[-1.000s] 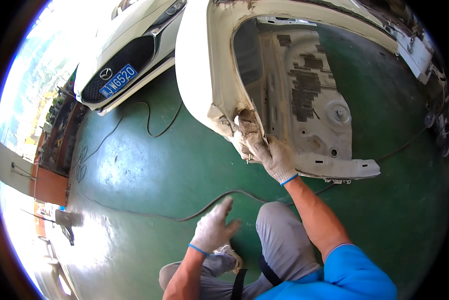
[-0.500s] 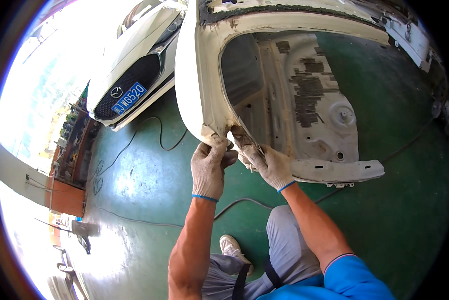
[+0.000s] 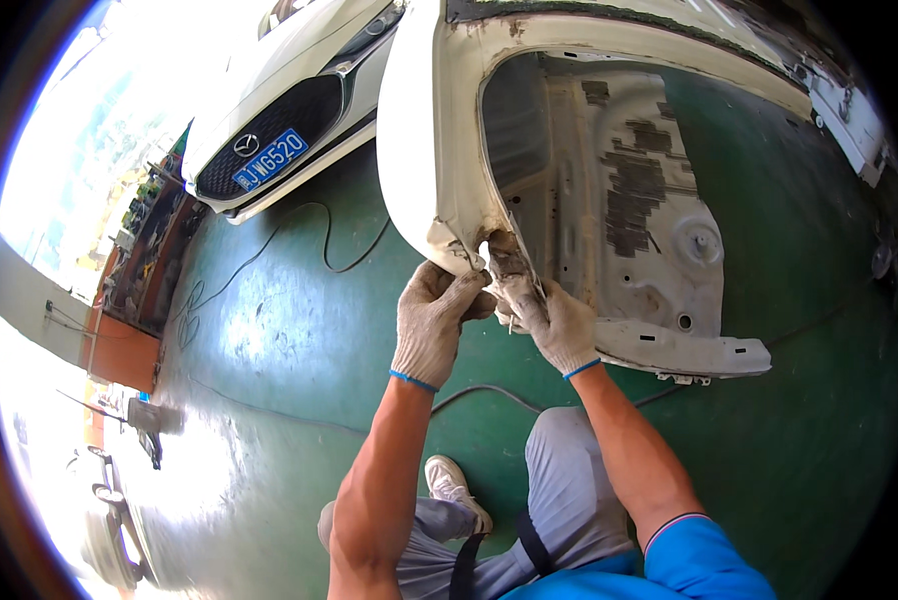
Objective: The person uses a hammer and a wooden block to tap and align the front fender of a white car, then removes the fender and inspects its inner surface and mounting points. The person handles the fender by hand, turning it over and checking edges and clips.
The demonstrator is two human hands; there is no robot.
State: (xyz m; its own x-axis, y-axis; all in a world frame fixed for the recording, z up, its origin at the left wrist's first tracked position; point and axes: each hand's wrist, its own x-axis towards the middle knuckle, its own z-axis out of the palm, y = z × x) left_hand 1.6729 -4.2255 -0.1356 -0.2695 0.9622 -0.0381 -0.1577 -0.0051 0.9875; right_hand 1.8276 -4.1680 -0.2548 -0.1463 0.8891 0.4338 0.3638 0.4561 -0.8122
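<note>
A cream-white car body section (image 3: 419,120) with an arched opening stands upright before me, its lower corner torn, bent and brown-stained (image 3: 506,250). My left hand (image 3: 427,320), in a knitted glove, pinches the bent lip at that corner's left side. My right hand (image 3: 554,325), gloved too, grips the torn metal edge just right of it; its fingertips are partly hidden. Beyond lies a bare sheet-metal panel (image 3: 619,260) with a long flange at its near end and dark patches.
A white car (image 3: 289,90) is at the upper left. A cable (image 3: 479,388) crosses the green floor (image 3: 279,370). A cabinet (image 3: 129,340) and workshop clutter line the left; white metal parts (image 3: 849,125) are at the upper right. My knee (image 3: 569,450) and shoe (image 3: 449,480) are below.
My left hand has risen from low beside my knee to the panel's corner and closed on it. My right hand stays on the torn edge. The view has shifted slightly.
</note>
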